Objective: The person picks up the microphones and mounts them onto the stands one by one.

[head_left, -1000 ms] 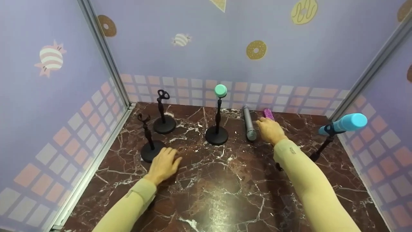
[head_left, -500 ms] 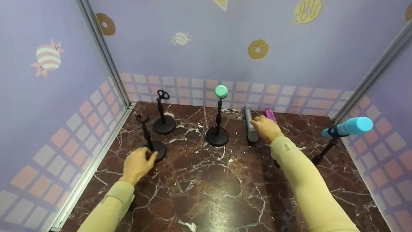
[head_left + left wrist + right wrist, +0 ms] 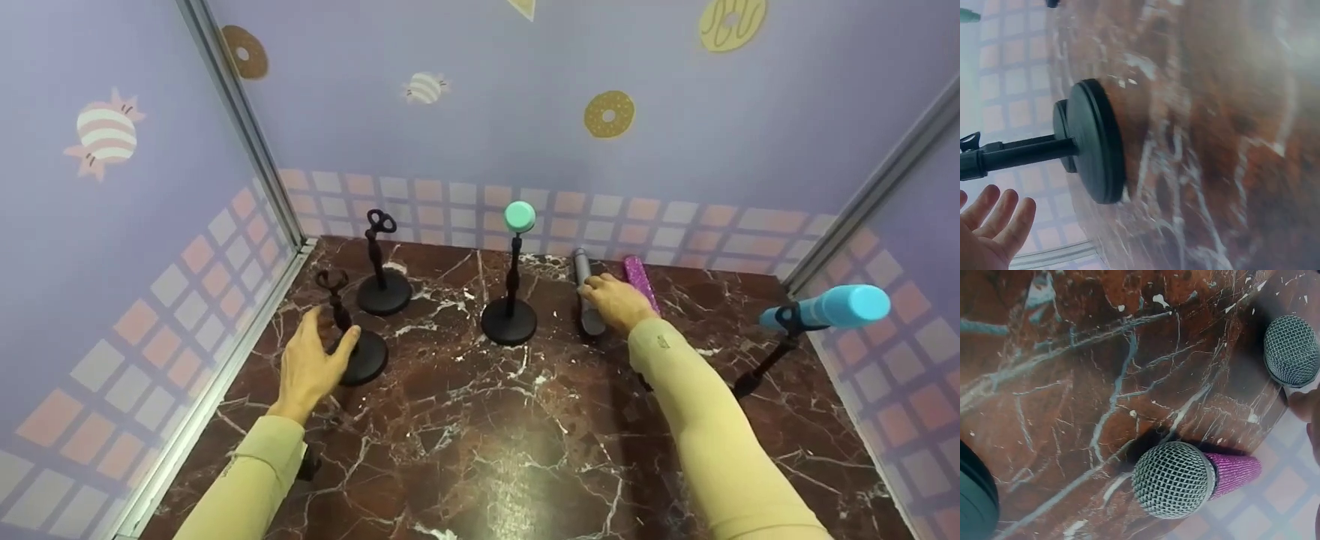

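My left hand [image 3: 309,367] is around the post of the front-left black microphone stand [image 3: 369,358], thumb and fingers spread on either side. In the left wrist view its straight fingers [image 3: 1016,225] are apart from the post of that stand [image 3: 1095,140]. My right hand [image 3: 619,301] grips the handle of a grey microphone [image 3: 592,324] lying on the table. In the right wrist view, fingertips are just behind the mesh head of this microphone [image 3: 1292,351]. A glittery purple microphone [image 3: 640,281] with a silver mesh head lies beside it, to the right.
Another bare stand [image 3: 384,292] is at the back left. The middle stand [image 3: 508,322] bears a mint-green microphone [image 3: 520,217]. At right, a blue microphone [image 3: 844,306] sits in a stand [image 3: 765,364]. Patterned walls enclose the marble table [image 3: 480,450].
My left hand has moved left, then forward to the front-left stand, its fingers spreading. My right hand has shifted left, from beside the grey microphone onto it, showing more of the purple one.
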Demonstrator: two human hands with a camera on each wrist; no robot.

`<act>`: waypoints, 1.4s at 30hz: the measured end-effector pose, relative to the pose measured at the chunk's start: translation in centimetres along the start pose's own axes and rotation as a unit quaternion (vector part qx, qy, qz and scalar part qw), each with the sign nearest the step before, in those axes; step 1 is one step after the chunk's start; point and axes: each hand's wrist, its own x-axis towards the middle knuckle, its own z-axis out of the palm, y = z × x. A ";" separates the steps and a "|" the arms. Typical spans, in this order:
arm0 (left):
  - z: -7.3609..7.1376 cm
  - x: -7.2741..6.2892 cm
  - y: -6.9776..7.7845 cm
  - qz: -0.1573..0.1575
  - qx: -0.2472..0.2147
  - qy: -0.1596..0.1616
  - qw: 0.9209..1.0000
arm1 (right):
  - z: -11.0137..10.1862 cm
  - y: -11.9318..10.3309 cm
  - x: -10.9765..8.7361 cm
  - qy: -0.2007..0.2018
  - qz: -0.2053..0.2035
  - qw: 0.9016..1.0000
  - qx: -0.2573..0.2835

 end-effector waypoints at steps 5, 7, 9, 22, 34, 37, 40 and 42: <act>-0.1 -0.1 0.1 0.007 -0.020 0.025 0.999 | 0.9 -0.6 -0.3 -0.029 -0.036 0.998 -0.038; -0.2 -0.1 0.0 0.014 -0.020 0.033 0.999 | 1.3 -0.9 -0.5 -0.037 -0.043 0.997 -0.047; -0.2 -0.1 -0.2 0.022 -0.016 0.043 0.999 | 1.6 -1.2 -0.6 -0.040 -0.045 0.997 -0.052; 0.0 1.2 0.2 0.054 -0.009 0.072 0.996 | 1.4 -1.9 -1.0 -0.016 -0.054 0.998 -0.022; 0.9 2.4 0.3 0.090 -0.004 0.093 0.992 | 1.5 -2.3 -1.0 0.038 -0.072 0.996 -0.039; 1.0 2.5 0.3 0.091 -0.005 0.096 0.991 | 1.7 -2.5 -0.9 0.053 -0.095 0.992 -0.059; 1.2 2.6 0.4 0.088 -0.006 0.096 0.991 | 1.8 -2.6 -0.9 0.063 -0.120 0.988 -0.080; 1.4 2.7 0.4 0.085 -0.007 0.094 0.992 | 1.9 -2.7 -0.9 0.066 -0.132 0.985 -0.091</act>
